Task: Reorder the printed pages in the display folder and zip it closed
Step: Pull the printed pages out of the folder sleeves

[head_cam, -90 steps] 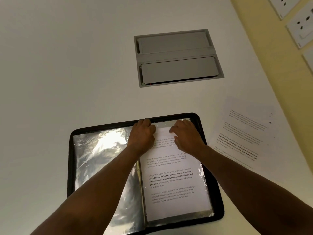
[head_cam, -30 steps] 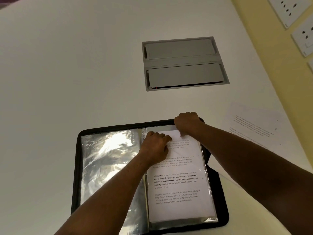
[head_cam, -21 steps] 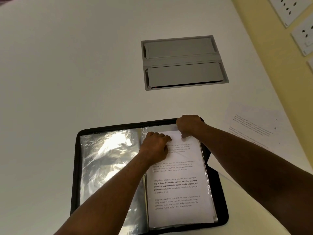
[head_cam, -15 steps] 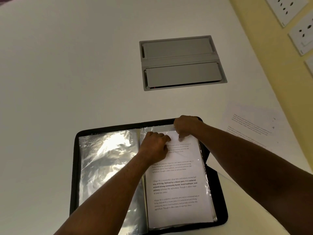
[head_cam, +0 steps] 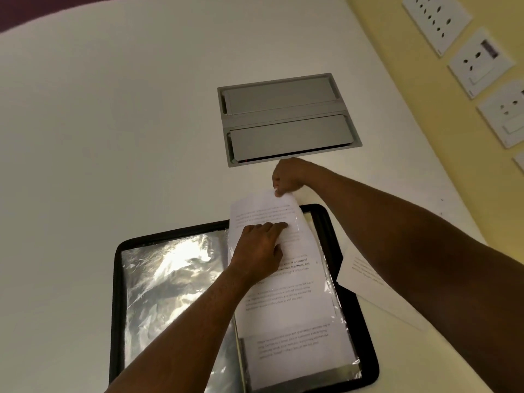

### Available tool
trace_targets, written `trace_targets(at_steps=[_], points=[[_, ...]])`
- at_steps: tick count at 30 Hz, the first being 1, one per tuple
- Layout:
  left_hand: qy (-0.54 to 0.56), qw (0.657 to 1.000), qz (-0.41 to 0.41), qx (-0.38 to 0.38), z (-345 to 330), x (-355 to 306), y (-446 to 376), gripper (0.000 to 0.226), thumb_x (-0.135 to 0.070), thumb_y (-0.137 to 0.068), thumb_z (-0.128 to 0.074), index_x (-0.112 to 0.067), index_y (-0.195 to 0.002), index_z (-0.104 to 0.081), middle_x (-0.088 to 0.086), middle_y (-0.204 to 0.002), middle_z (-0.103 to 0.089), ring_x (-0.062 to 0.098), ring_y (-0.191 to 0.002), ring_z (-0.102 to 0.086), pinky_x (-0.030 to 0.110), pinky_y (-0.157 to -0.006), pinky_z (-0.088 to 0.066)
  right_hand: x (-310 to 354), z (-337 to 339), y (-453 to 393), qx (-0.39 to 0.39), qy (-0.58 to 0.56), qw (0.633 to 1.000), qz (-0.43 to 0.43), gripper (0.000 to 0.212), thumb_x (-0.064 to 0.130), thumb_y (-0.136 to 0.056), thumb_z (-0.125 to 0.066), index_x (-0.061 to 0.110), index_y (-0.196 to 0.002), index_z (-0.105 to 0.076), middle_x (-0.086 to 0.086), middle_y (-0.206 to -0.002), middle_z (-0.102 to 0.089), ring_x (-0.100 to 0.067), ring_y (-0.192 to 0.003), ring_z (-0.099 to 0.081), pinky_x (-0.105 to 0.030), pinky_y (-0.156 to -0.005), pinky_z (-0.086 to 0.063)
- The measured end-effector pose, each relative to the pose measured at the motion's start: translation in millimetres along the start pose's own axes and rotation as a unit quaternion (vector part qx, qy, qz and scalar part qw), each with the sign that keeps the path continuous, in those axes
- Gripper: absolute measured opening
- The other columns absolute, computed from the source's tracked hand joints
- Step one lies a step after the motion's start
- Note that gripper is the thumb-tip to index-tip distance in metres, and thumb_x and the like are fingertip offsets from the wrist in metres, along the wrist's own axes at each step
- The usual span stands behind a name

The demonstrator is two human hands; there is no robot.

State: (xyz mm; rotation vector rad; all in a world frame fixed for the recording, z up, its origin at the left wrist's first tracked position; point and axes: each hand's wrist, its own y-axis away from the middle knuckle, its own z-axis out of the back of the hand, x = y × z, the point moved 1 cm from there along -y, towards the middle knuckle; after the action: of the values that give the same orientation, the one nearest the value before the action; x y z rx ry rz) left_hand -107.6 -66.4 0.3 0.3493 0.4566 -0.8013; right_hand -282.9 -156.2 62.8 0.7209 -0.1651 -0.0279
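We are working at a white desk (head_cam: 99, 137), where a grey flap panel (head_cam: 287, 120) is sitting flush in the top, well beyond the folder. The black display folder (head_cam: 114, 293) is lying open in front of us, zip undone, with its crinkled clear sleeves (head_cam: 170, 285) shining on the left half.

The big change is on the right half: half a second ago the printed page (head_cam: 295, 307) was lying almost fully inside its sleeve, and now its top is sticking out past the folder's far edge and curling slightly. That suggests we are sliding it out, so the reordering is under way and the zipping is still some way off.

A loose sheet (head_cam: 365, 276) is waiting on the desk just right of the folder, partly under our right forearm.

Our left hand (head_cam: 259, 251) is pressing down on the page and sleeve, fingers held close together and fairly straight, steadying the pocket. Our right hand (head_cam: 289, 174) is pinching the page's top edge between thumb and curled fingers, lifted beyond the folder toward the panel.
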Motion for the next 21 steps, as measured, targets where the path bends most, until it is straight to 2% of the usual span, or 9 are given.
trace_targets(at_steps=[2, 5, 6, 10, 13, 15, 18, 21], points=[[0.008, 1.000, -0.009, -0.011, 2, -5, -3, 0.052, -0.025, -0.091, -0.056, -0.024, -0.141, -0.044, -0.003, -0.126, -0.060, 0.015, -0.113, -0.055, 0.030, -0.107, -0.028, 0, 17, 0, 0.003, -0.032, 0.999, -0.006, 0.045, 0.039, -0.098, -0.051, 0.007, -0.128, -0.059, -0.007, -0.130, -0.061, -0.020, -0.116, -0.056, -0.024, -0.090, -0.040], [0.014, 0.999, -0.029, -0.030, 4, -11, -8, 0.051, -0.021, -0.088, -0.058, -0.022, -0.138, -0.047, -0.003, -0.118, -0.063, 0.016, -0.108, -0.058, 0.030, -0.103, -0.032, -7, 41, -5, 0.022, -0.062, 0.998, -0.020, 0.032, 0.033, -0.095, -0.058, 0.006, -0.109, -0.066, -0.008, -0.108, -0.068, -0.016, -0.087, -0.063, -0.021, -0.069, -0.047], [0.016, 0.999, -0.037, -0.036, 4, -13, -9, 0.051, -0.020, -0.087, -0.059, -0.022, -0.137, -0.049, -0.002, -0.116, -0.064, 0.017, -0.105, -0.059, 0.031, -0.100, -0.034, -10, 49, -5, 0.014, -0.090, 0.995, -0.027, 0.028, 0.030, -0.093, -0.061, 0.006, -0.108, -0.067, -0.008, -0.105, -0.068, -0.016, -0.082, -0.064, -0.024, -0.067, -0.049], [0.010, 0.997, -0.062, -0.049, 4, -13, -8, 0.051, -0.015, -0.083, -0.061, -0.021, -0.133, -0.052, -0.002, -0.114, -0.064, 0.018, -0.101, -0.060, 0.034, -0.095, -0.039, -24, 87, 9, -0.031, -0.232, 0.971, -0.045, 0.018, 0.018, -0.090, -0.065, 0.008, -0.105, -0.066, -0.008, -0.097, -0.069, -0.016, -0.075, -0.065, -0.028, -0.070, -0.052], [-0.004, 0.996, -0.077, -0.044, 0, -11, -5, 0.051, -0.015, -0.082, -0.062, -0.021, -0.132, -0.053, -0.001, -0.118, -0.063, 0.018, -0.103, -0.059, 0.034, -0.094, -0.041, -39, 120, 30, -0.057, -0.274, 0.959, -0.039, 0.007, 0.015, -0.092, -0.063, 0.011, -0.098, -0.064, -0.004, -0.093, -0.069, -0.016, -0.080, -0.066, -0.029, -0.071, -0.055], [-0.016, 0.996, -0.079, -0.036, -3, -9, -4, 0.052, -0.016, -0.082, -0.062, -0.021, -0.133, -0.052, -0.001, -0.120, -0.062, 0.019, -0.106, -0.058, 0.034, -0.096, -0.042, -49, 139, 44, -0.101, -0.274, 0.956, -0.033, 0.005, 0.016, -0.091, -0.065, 0.013, -0.095, -0.065, -0.004, -0.092, -0.068, -0.017, -0.082, -0.066, -0.028, -0.064, -0.054], [-0.033, 0.997, -0.066, -0.017, -7, -4, -3, 0.054, -0.019, -0.085, -0.059, -0.021, -0.137, -0.049, 0.001, -0.128, -0.059, 0.021, -0.118, -0.053, 0.037, -0.104, -0.037, -63, 159, 67, -0.189, -0.265, 0.945, -0.019, 0.008, 0.020, -0.090, -0.068, 0.016, -0.096, -0.065, -0.002, -0.092, -0.063, -0.013, -0.076, -0.063, -0.024, -0.056, -0.050], [-0.047, 0.998, -0.040, 0.000, -8, 7, 0, 0.056, -0.021, -0.086, -0.058, -0.021, -0.141, -0.044, 0.001, -0.134, -0.055, 0.021, -0.124, -0.047, 0.035, -0.108, -0.031, -82, 166, 88, -0.266, -0.257, 0.929, 0.003, 0.013, 0.022, -0.089, -0.069, 0.014, -0.098, -0.065, -0.006, -0.098, -0.062, -0.019, -0.083, -0.063, -0.034, -0.069, -0.056]])
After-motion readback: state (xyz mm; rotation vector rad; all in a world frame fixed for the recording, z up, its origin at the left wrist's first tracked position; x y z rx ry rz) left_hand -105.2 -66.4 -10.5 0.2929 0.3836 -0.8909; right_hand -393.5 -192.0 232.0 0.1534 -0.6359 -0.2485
